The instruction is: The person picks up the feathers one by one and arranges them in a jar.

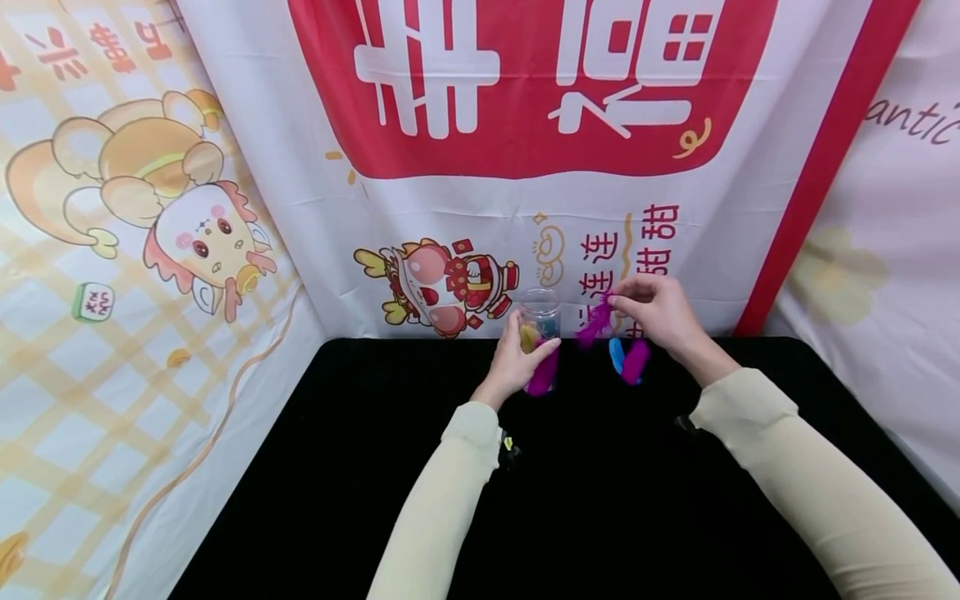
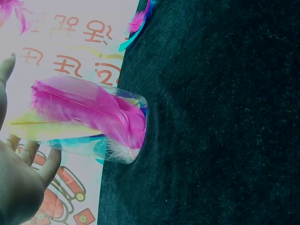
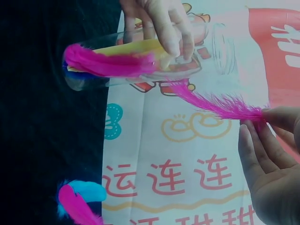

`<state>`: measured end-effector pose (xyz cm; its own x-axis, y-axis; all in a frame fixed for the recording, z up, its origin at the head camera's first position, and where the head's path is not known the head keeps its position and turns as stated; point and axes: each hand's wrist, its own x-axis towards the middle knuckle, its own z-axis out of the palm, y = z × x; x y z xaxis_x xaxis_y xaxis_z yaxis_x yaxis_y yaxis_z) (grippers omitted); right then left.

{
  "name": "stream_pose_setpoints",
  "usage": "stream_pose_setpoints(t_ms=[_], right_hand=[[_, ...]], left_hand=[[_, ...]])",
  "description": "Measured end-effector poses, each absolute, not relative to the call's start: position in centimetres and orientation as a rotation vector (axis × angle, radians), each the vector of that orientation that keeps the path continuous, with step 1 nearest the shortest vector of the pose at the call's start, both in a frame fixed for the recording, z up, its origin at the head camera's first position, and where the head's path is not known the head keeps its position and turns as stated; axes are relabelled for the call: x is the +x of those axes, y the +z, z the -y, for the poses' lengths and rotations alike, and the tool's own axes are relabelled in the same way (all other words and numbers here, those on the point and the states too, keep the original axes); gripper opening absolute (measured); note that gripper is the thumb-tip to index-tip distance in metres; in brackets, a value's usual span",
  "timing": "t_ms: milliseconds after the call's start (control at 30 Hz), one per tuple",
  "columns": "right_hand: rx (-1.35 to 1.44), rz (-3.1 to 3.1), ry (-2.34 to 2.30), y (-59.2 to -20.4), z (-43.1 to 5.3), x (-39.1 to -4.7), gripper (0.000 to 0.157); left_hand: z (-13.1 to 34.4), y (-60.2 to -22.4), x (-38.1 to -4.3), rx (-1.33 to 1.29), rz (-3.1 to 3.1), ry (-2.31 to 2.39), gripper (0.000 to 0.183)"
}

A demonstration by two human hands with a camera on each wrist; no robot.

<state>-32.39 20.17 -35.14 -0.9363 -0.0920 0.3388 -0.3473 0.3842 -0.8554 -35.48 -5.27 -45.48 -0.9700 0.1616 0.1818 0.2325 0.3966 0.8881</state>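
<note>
A clear jar stands upright on the black table, its mouth uncovered. Inside it are magenta feathers, a yellow feather, and blue and white ones. My left hand grips the jar around its side, thumb in front. Just right of the jar, my right hand pinches a magenta feather by one end between thumb and fingers. The feather's other end points down toward the jar, apart from its mouth. Below the right hand, a magenta feather and a blue feather lie on the table.
The black table reaches back to a white and red printed cloth hanging behind it. Another printed cloth hangs along the left side. A small dark object is at the left wrist.
</note>
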Motion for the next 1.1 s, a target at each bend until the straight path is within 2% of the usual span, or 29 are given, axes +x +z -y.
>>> stream_pose_setpoints(t_ms=[600, 1100], right_hand=[[0.409, 2.313, 1.518, -33.0, -17.1, -32.4, 0.022], [0.419, 2.197, 1.595, -31.2, -15.1, -32.7, 0.016]], left_hand=[[5.3, -45.1, -35.4, -0.353, 2.573, -1.696, 0.080], [5.5, -45.4, -35.6, -0.356, 2.576, -1.708, 0.092]])
